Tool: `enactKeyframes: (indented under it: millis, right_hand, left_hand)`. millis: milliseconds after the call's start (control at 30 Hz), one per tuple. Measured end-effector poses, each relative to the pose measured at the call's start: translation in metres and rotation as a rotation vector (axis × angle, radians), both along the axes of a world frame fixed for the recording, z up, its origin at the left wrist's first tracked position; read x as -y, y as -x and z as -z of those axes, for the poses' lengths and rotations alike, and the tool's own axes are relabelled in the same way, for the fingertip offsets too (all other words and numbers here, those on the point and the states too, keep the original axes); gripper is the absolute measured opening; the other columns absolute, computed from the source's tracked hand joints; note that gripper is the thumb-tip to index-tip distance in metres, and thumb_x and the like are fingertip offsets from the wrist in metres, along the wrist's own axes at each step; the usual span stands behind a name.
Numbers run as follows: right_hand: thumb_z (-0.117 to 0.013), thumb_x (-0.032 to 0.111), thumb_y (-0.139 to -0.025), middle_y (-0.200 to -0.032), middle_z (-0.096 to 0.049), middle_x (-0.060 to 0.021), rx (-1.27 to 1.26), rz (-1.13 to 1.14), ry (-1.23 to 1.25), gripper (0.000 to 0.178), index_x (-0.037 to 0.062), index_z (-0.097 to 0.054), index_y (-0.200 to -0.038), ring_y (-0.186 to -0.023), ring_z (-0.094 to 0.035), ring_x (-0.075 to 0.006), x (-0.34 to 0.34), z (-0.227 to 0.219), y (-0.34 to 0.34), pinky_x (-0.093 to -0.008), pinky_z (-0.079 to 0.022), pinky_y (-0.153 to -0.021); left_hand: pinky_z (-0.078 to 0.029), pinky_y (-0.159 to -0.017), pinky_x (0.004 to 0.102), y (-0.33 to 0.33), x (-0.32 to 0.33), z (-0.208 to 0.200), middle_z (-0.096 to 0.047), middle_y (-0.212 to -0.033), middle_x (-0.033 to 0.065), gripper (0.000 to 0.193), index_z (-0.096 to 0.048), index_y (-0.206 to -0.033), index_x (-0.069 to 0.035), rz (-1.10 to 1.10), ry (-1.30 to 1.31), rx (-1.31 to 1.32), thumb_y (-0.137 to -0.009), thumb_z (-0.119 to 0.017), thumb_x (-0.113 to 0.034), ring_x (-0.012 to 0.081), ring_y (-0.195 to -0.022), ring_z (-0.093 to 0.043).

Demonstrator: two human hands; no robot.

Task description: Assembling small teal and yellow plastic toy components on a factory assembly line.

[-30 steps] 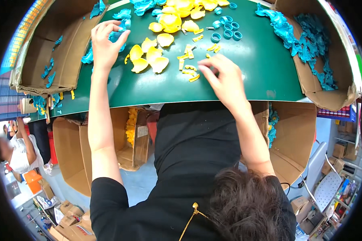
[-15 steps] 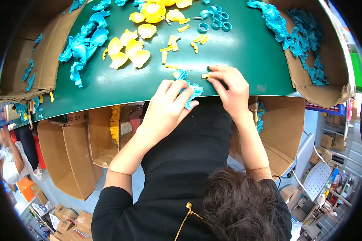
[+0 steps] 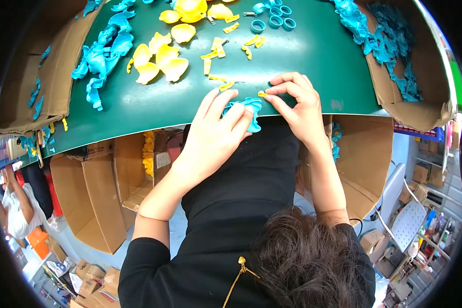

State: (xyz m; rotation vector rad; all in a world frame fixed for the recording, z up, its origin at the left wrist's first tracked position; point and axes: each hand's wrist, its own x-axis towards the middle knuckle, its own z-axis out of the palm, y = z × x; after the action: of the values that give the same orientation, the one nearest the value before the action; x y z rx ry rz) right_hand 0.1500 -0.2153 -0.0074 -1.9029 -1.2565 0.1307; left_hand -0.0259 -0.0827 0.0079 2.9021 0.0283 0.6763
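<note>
My left hand is closed around a crumpled-looking turquoise plastic piece at the table's near edge; the fingers and palm cover part of it. My right hand pinches a small yellow piece between thumb and fingertips, just right of the turquoise one and apart from it. Just beyond my left fingertips lies a yellow strip. Several more yellow strips are scattered farther up the green table.
Yellow shell-shaped pieces and turquoise rings lie at the back. Turquoise scraps are heaped on the left. Cardboard boxes flank the table, the right box holding turquoise scraps. More boxes stand below the edge.
The turquoise piece has turned and bunched up in my left hand. A yellow strip now shows by those fingertips. My right hand keeps its pinch, and the view has shifted slightly.
</note>
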Motion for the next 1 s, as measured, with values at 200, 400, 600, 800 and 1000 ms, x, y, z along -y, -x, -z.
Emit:
enactKeyframes:
  millis: [200, 400, 600, 800, 1000]
  right_hand:
    - [-0.075, -0.001, -0.078, -0.087, -0.069, -0.0079, -0.322, 0.150, -0.098, 0.013, 0.0011, -0.072, -0.090, -0.082, -0.064, -0.0189, 0.004, -0.010, 0.025, -0.0291, -0.049, -0.074]
    - [-0.076, -0.001, -0.076, -0.083, -0.070, -0.0075, -0.035, 0.129, -0.117, 0.010, 0.0019, -0.073, -0.085, -0.078, -0.065, -0.0193, 0.000, 0.001, 0.033, -0.0306, -0.049, -0.072]
    - [-0.076, -0.003, -0.076, -0.081, -0.070, -0.0093, -0.008, 0.155, -0.185, 0.011, 0.0012, -0.073, -0.085, -0.076, -0.065, -0.0228, 0.002, 0.005, 0.031, -0.0315, -0.050, -0.070]
    - [-0.076, 0.002, -0.078, -0.089, -0.068, -0.0077, 0.127, 0.123, -0.021, 0.015, 0.0020, -0.073, -0.093, -0.090, -0.061, -0.0237, 0.005, 0.003, 0.038, -0.0331, -0.050, -0.078]
    - [-0.072, 0.013, -0.085, -0.094, -0.062, -0.0077, 0.199, 0.012, 0.053, 0.013, 0.0061, -0.075, -0.096, -0.104, -0.053, -0.0270, 0.010, -0.014, 0.014, -0.0387, -0.045, -0.089]
  left_hand:
    - [-0.054, -0.085, 0.0411, -0.008, 0.012, 0.012, -0.060, -0.097, 0.0075, 0.033, -0.066, -0.100, 0.000, -0.077, 0.139, 0.030, -0.071, -0.075, -0.014, 0.0299, -0.103, -0.058]
    - [-0.058, -0.074, 0.0333, -0.021, 0.019, 0.018, -0.063, -0.099, 0.0080, 0.030, -0.067, -0.098, 0.001, -0.083, 0.175, 0.114, -0.072, -0.077, -0.012, 0.0287, -0.101, -0.059]
    - [-0.053, -0.084, 0.0381, -0.022, 0.023, 0.014, -0.060, -0.093, 0.0073, 0.032, -0.068, -0.101, -0.002, -0.107, 0.286, 0.064, -0.071, -0.078, -0.004, 0.0310, -0.104, -0.056]
    - [-0.059, -0.078, 0.0326, -0.022, 0.017, 0.016, -0.060, -0.098, 0.0082, 0.025, -0.067, -0.097, 0.002, -0.075, 0.148, 0.092, -0.075, -0.074, -0.008, 0.0298, -0.104, -0.057]
    - [-0.057, -0.081, 0.0350, -0.018, 0.005, 0.017, -0.058, -0.095, 0.0065, 0.021, -0.067, -0.094, -0.001, -0.009, 0.128, 0.087, -0.073, -0.070, -0.006, 0.0287, -0.104, -0.056]
